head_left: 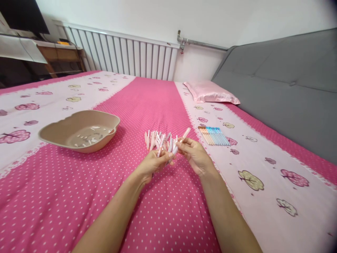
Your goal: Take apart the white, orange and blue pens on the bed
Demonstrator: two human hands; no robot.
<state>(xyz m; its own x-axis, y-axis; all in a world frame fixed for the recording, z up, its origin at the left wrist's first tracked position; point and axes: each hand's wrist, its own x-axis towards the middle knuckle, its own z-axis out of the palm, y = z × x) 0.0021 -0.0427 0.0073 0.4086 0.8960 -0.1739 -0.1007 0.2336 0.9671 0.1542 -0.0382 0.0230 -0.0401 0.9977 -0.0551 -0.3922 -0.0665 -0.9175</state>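
Note:
Both hands are close together over the middle of the bed. My left hand (157,162) is closed around a pale pen (161,144) standing up from its grip, and a second short pale piece (174,151) sticks out at its thumb. Between the fingertips of my right hand (195,154) is a pinkish pen (186,133), slanting up to the right; its lower end is hidden by the fingers. Just beyond the hands lies a loose cluster of pink, white and greyish pens (151,137), partly covered by the left hand.
A beige basin (55,133) with small white and clear pieces inside sits to the left. To the right lies a neat row of orange and blue pens (214,136). Farther back are a pink pillow (210,92), grey headboard (284,77) and white radiator (126,52).

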